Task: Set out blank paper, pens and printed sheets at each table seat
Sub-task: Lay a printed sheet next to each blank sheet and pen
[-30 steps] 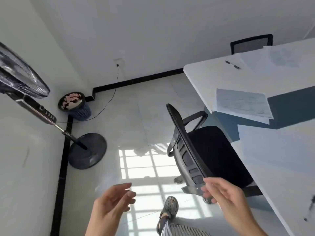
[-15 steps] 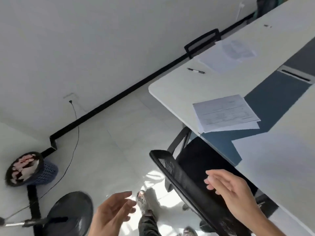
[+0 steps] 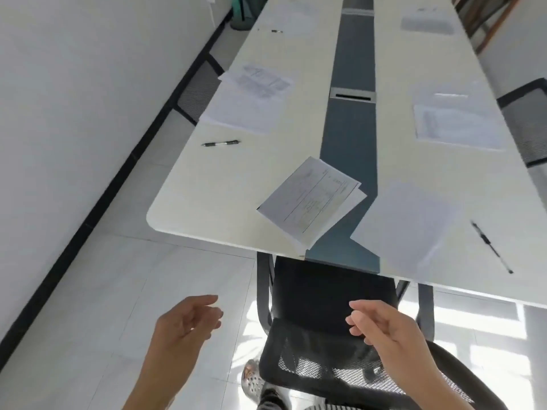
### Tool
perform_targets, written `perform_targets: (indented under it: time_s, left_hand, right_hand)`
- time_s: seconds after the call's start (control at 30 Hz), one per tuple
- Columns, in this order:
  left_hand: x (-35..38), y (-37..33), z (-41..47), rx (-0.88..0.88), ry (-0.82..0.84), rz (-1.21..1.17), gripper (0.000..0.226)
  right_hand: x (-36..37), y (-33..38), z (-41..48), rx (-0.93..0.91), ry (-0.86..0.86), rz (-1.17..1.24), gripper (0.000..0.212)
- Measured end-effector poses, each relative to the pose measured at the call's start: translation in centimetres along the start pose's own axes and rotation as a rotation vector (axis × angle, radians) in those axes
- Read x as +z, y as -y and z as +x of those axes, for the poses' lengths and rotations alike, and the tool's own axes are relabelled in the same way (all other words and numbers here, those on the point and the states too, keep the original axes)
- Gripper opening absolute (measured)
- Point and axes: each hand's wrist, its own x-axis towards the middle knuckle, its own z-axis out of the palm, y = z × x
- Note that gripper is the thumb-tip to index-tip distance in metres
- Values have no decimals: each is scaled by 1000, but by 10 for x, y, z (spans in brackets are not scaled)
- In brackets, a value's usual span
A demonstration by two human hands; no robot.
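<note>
A long white table (image 3: 207, 179) with a blue-grey middle strip runs away from me. At its near end lie a printed sheet (image 3: 310, 199), a blank sheet (image 3: 411, 223) and a black pen (image 3: 490, 247). Along the left side lie a pen (image 3: 220, 143), a stack of paper topped by a printed sheet (image 3: 251, 99), and farther off another pen (image 3: 276, 31). On the right side lies another stack of sheets (image 3: 453, 119). My left hand (image 3: 185, 324) and my right hand (image 3: 381, 327) hover empty, fingers loosely curled, over the black mesh chair (image 3: 319, 329) at the table's end.
A white wall with a black skirting runs along the left. Chairs (image 3: 196, 93) stand tucked at the left side and another chair (image 3: 527, 119) at the right. The floor is pale tile with sunlit patches. My sandalled foot (image 3: 251, 383) shows beside the chair.
My view has swung right from the corner with the fan and bin to the length of the table. Both hands stay empty, now in front of the chair's back.
</note>
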Motion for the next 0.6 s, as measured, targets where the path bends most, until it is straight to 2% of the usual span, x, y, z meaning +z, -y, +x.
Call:
perform_targets:
  time_s: [0.17, 0.27, 0.5, 0.6]
  left_hand:
    - [49, -34, 34, 55, 261, 89, 17]
    - [75, -52, 48, 97, 361, 126, 16]
    - [109, -37, 113, 124, 289, 408, 10]
    - [126, -16, 150, 136, 265, 607, 13]
  right_hand:
    - [-6, -7, -5, 81, -170, 24, 14]
    - [-12, -12, 6, 104, -211, 50, 13]
    - [-17, -28, 77, 162, -82, 47, 9]
    - [-12, -32, 117, 224, -26, 58, 22]
